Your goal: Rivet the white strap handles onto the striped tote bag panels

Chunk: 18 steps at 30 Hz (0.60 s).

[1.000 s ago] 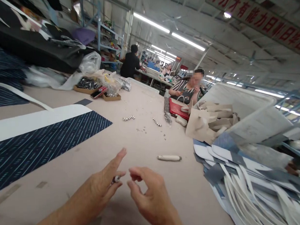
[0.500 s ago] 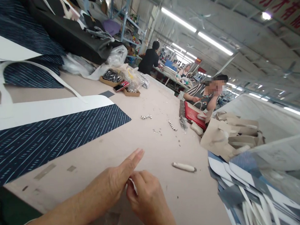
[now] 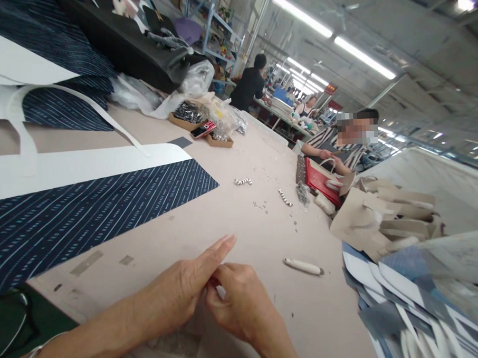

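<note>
Near the front of the table my two hands meet. My left hand [image 3: 199, 273] lies edge-up, with its visible fingers stretched together to the right and the rest hidden behind. Against its underside, my right hand [image 3: 242, 300] is closed in a pinch, thumb and forefinger pressed together. Whatever sits between the hands is hidden or too small to name. To their right lies a white pen-like tool [image 3: 304, 266] with a dark tip. Farther off on the table are two black-and-white striped, coiled pieces, one curved [image 3: 243, 182] and one straighter [image 3: 285, 198], with tiny metal bits scattered around.
Dark blue striped panels [image 3: 106, 211] with white borders cover the left side. Small cardboard trays [image 3: 220, 143], plastic bags and a red-keyed phone [image 3: 203, 130] stand at the back. On the right are beige pieces [image 3: 363, 221] and stacked grey-white panels [image 3: 390, 283]. A co-worker [image 3: 340, 148] sits across.
My view has turned slightly left, so the table things appear farther right. My hands stay together in nearly the same pose. Across the table, the co-worker's raised hand has come down from the face.
</note>
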Each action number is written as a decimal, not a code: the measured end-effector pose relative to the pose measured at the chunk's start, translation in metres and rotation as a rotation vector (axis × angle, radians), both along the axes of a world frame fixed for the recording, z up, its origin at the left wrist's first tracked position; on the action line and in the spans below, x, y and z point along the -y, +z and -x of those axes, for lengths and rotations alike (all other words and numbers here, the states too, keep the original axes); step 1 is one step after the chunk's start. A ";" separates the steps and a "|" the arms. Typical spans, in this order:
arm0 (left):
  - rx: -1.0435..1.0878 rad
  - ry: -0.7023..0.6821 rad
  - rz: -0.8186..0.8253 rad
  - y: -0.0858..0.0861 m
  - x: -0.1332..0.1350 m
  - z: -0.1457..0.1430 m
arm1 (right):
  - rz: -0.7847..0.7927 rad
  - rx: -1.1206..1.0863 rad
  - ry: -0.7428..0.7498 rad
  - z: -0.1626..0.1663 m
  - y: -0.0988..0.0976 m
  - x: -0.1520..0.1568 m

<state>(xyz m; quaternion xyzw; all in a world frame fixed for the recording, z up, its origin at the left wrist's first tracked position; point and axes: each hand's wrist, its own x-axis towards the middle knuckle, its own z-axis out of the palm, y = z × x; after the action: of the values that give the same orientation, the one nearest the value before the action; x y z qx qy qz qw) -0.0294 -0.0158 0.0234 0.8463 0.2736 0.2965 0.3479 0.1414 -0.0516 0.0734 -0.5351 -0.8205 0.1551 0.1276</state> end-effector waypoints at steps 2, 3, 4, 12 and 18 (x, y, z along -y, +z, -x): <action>-0.002 -0.015 0.029 -0.003 0.000 0.001 | -0.006 0.029 -0.009 0.002 -0.003 0.001; -0.004 -0.023 0.048 -0.004 0.000 0.002 | -0.019 0.039 -0.013 0.003 -0.005 0.001; 0.000 -0.030 0.063 -0.006 0.000 0.002 | -0.031 0.046 -0.018 0.004 -0.008 0.001; 0.052 0.032 0.139 -0.009 0.003 -0.001 | 0.043 -0.258 -0.167 0.003 -0.017 -0.012; -0.161 0.504 0.230 0.032 -0.063 0.044 | 0.266 -0.837 -0.518 -0.021 -0.057 -0.028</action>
<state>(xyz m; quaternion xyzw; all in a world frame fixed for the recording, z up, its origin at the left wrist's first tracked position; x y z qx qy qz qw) -0.0738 0.0471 0.0552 0.7273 0.5339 0.2728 0.3340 0.1627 -0.0233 0.0167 -0.6245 -0.5127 0.4227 0.4104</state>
